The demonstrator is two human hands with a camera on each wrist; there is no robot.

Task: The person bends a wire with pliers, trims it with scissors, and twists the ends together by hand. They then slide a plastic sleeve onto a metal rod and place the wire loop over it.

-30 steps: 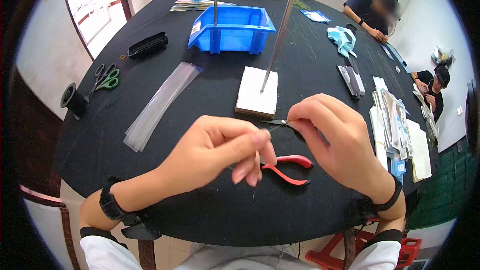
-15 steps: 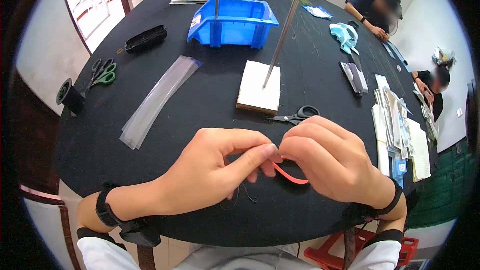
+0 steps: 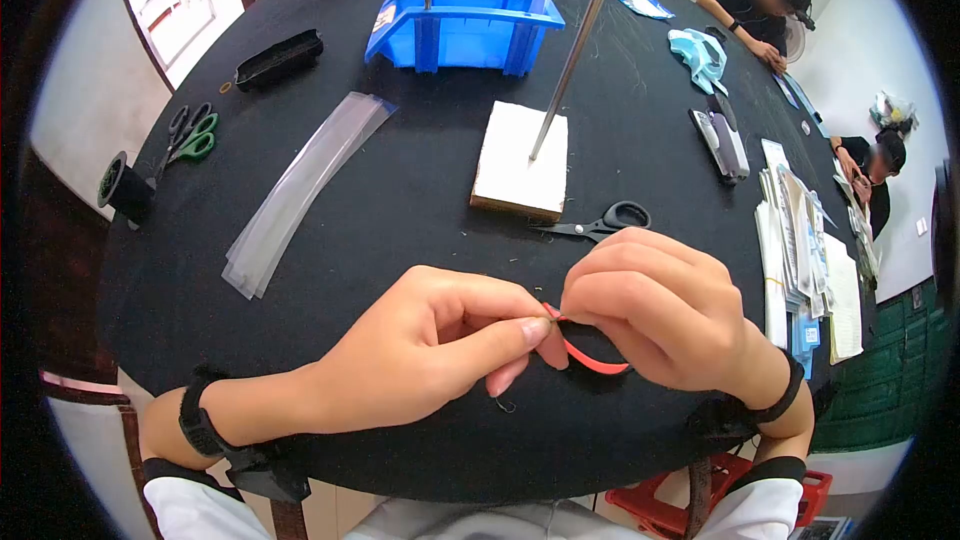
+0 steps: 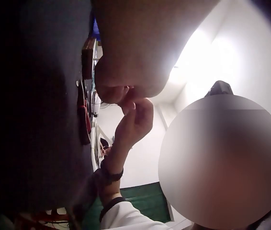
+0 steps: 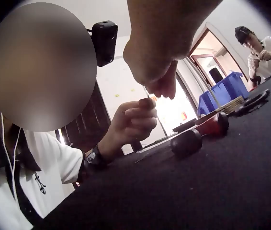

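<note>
Over the near part of the table, my left hand (image 3: 440, 350) pinches a thin thread-like line between thumb and forefinger. Its curled, hook-like end (image 3: 507, 406) hangs just below the left fingers. My right hand (image 3: 660, 315) meets it with fingertips pinched together at the same spot; what lies between the fingertips is mostly hidden. Beneath the hands lie red-handled pliers (image 3: 597, 366), partly covered by them. Black scissors (image 3: 606, 226) rest just beyond the right hand. Both hands also come close together at the fingertips in the right wrist view.
A white-topped block (image 3: 520, 162) with an upright metal rod (image 3: 575, 60) stands ahead, before a blue bin (image 3: 465, 52). Clear plastic strips (image 3: 300, 205), green-handled scissors (image 3: 197, 140) and a spool (image 3: 125, 190) lie left. A stapler (image 3: 720, 145) and stacked packets (image 3: 795, 240) lie right.
My right hand has come down and toward the left hand, so the fingertips now meet. The black scissors have come into fuller view, and the line's hanging end shows less.
</note>
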